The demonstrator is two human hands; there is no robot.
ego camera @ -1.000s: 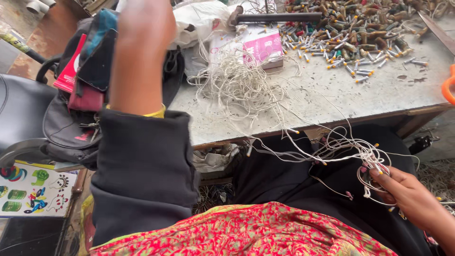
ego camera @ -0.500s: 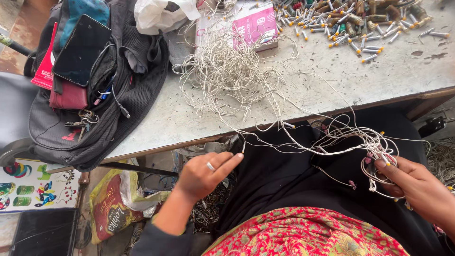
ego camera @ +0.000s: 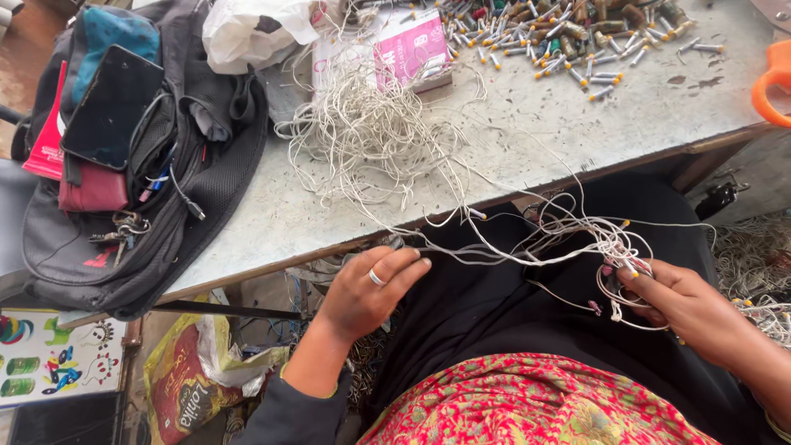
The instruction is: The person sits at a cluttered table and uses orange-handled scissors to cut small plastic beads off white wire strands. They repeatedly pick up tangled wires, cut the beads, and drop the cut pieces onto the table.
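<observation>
Pinching a white wire [ego camera: 461, 254] at the bench [ego camera: 527, 156] edge, the left hand [ego camera: 367, 292] has its fingers curled closed on the strand; silver ring on one finger. Wire runs taut from this hand across the black-clad lap to the right hand [ego camera: 688, 305]. Right hand closed around a bunch of looped white wires [ego camera: 614, 247] with small pink and yellow tips, held over the lap just below the bench edge.

Tangle of white wire [ego camera: 371, 132] lies on the bench, up from the left hand, strands trailing over the edge down to both hands. Pink-and-white packet [ego camera: 412, 53] at the tangle's far side. Heap of small yellow-tipped metal parts [ego camera: 568, 33] beyond the tangle, toward the right. Orange handle [ego camera: 770, 82] at the bench's far right edge. Dark backpack [ego camera: 140, 181] on the bench left of the tangle, black phone [ego camera: 111, 107] lying on it, keys [ego camera: 124, 227] at its front. White plastic bag [ego camera: 251, 29] just behind the backpack.
</observation>
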